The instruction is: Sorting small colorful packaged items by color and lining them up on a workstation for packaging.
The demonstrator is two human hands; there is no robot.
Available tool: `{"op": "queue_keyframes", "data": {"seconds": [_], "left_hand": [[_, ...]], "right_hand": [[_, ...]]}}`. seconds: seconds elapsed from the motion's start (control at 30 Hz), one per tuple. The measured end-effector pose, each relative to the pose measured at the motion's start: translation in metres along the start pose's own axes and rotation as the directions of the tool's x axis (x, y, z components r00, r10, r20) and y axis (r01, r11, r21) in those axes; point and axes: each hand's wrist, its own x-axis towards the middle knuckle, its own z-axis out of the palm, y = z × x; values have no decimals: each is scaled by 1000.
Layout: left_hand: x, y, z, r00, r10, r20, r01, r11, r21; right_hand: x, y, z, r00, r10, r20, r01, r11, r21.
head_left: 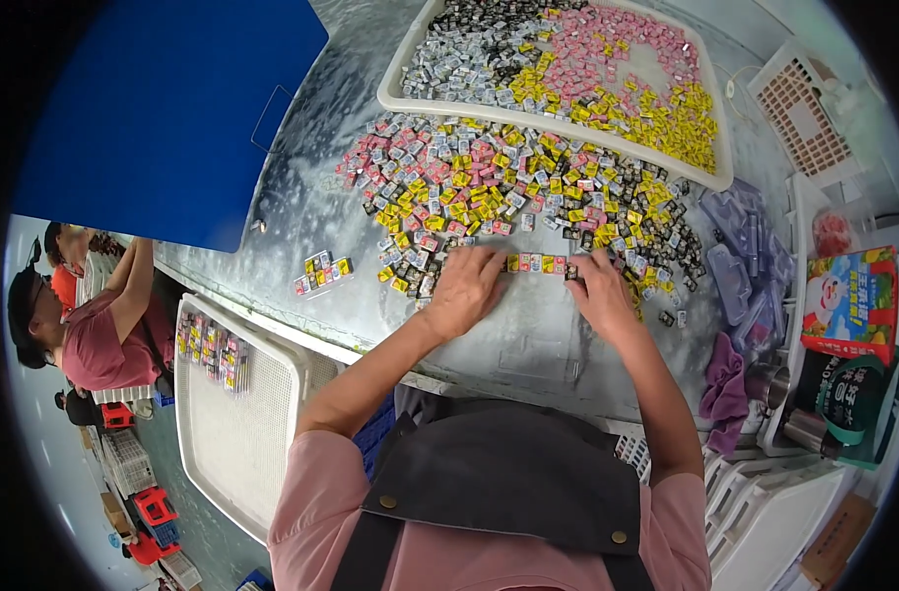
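Observation:
A short row of small printed blocks (536, 264), yellow, pink and white, lies on the grey tabletop between my hands. My left hand (466, 293) is closed at the row's left end, its fingers bent and together. At the opposite end my right hand (603, 294) presses its fingers against the last blocks. Fingertips of both hands are partly hidden. Just beyond spreads a large loose heap of the same blocks (469, 192), mixed with black ones. A clear plastic case (540, 357) rests flat in front of me, hard to make out against the table.
Behind the heap, a white tray (558, 116) holds blocks grouped by colour. A filled clear pack (323, 274) lies to the left. Purple clear cases (740, 261) and a purple cloth (723, 384) are at right. Another white tray (262, 433) stands lower left, near a co-worker (109, 325).

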Motion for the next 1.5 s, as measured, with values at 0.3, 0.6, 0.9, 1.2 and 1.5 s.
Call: {"op": "queue_keyframes", "data": {"seconds": [0.3,0.6,0.9,1.2,1.5], "left_hand": [[22,-12,21,987,11,162,-13,1000,10],[26,-16,22,980,23,199,-2,994,-107],[26,-16,17,976,26,216,20,978,-209],[25,-12,21,976,1,218,46,977,-207],[24,-8,12,966,-24,258,79,976,-203]], "right_hand": [[17,-9,-13,994,-28,107,27,1000,11],[22,-10,-8,984,-60,170,58,998,22],[21,-5,3,988,-117,98,113,993,46],[19,-17,6,985,-115,131,123,991,-58],[16,-12,13,988,-139,69,145,985,-90]]}}
